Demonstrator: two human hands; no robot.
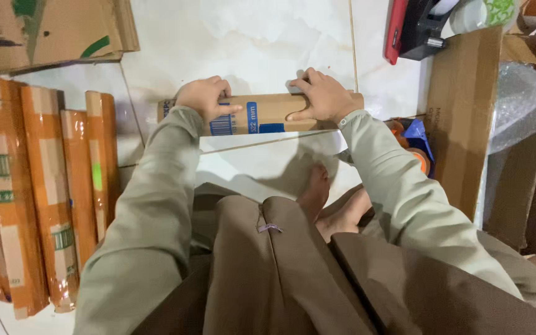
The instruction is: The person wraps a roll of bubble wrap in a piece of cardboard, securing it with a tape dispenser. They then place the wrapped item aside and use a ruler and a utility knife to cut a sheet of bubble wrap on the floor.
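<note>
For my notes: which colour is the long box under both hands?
Brown cardboard box with blue markings, seen in the head view.
</note>
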